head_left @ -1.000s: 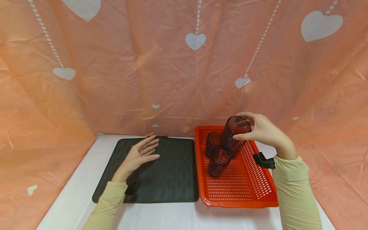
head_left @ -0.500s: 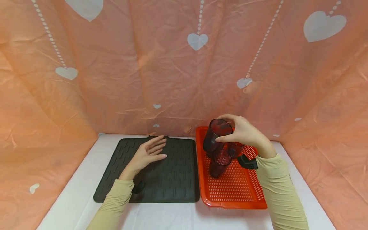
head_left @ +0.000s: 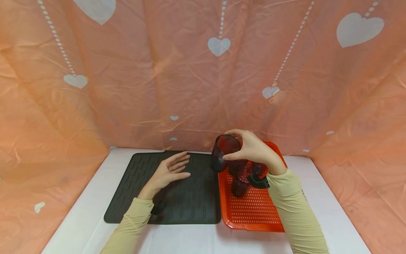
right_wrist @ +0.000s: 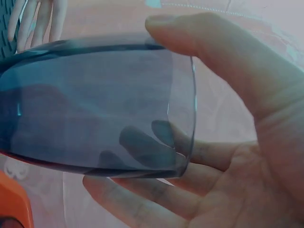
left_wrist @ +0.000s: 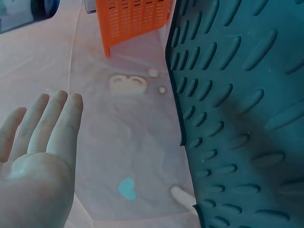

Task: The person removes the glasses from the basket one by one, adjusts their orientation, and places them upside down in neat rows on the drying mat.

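A dark purple, see-through drinking glass [head_left: 221, 155] is held by my right hand [head_left: 253, 150] near its rim. It is upright, slightly tilted, over the line where the basket meets the mat. In the right wrist view the thumb and fingers wrap the upper part of the glass [right_wrist: 95, 109]. My left hand [head_left: 169, 173] hovers above the black ribbed mat [head_left: 193, 201], with fingers extended and nothing in it; the left wrist view shows the same straight fingers [left_wrist: 59, 123]. Inside the red-orange basket [head_left: 253, 227] stand more purple glasses [head_left: 240, 187], partly hidden by my right hand and wrist.
The basket stands right beside the mat on a white-covered table [head_left: 177, 240]. A peach curtain [head_left: 190, 88] with white hearts hangs close behind both and along the sides. A black wrist camera [head_left: 258, 181] sits low over the glasses in the basket.
My right hand has carried the glass leftward, from above the other glasses to the basket's left edge. My left hand has drifted a little to the right over the mat.
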Tool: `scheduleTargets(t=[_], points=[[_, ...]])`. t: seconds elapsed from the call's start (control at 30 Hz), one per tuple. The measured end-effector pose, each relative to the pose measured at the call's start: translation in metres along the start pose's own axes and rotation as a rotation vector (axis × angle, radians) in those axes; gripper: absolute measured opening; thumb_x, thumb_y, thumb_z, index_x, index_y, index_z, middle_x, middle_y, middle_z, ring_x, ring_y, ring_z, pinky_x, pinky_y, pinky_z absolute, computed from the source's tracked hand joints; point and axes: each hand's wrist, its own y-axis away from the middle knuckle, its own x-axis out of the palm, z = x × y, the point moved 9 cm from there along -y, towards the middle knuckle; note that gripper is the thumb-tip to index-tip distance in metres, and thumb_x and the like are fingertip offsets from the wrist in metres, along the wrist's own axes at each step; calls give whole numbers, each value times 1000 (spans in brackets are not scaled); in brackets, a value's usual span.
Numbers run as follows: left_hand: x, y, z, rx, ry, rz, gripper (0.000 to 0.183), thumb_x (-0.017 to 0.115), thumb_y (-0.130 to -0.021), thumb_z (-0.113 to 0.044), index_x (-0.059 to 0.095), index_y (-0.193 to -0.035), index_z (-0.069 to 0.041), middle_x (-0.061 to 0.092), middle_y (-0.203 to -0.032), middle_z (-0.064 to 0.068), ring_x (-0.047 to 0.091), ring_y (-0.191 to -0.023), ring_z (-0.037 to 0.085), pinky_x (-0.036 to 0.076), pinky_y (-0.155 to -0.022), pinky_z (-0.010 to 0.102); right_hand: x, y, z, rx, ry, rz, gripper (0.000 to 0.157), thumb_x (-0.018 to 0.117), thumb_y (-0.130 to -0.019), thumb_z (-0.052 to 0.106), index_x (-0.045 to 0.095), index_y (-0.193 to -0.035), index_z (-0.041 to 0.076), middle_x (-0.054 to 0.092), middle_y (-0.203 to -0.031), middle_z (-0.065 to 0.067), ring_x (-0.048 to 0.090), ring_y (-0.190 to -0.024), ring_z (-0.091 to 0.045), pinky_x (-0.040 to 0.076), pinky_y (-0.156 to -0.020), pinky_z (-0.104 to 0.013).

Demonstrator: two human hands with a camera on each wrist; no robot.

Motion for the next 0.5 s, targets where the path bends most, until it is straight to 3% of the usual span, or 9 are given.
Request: scheduleTargets(t=[0.23, 0.5], points=[[6, -4, 3, 5, -7, 2, 75, 77, -82, -8, 38, -146, -12, 42, -145, 15, 41, -131, 30, 38, -104, 41, 20, -10, 8, -40, -59, 32, 74, 86, -71, 32, 51, -133, 8, 59, -122, -2, 59, -104, -17, 51, -85, -36], [10, -7, 4, -4, -2, -3, 77, 78, -80, -10, 38, -147, -12, 41, -145, 16, 42, -131, 29, 37, -104, 44, 37, -17, 14, -75, -87, 57, 72, 86, -71, 30, 52, -131, 9, 61, -119, -3, 60, -103, -21, 50, -88, -39]])
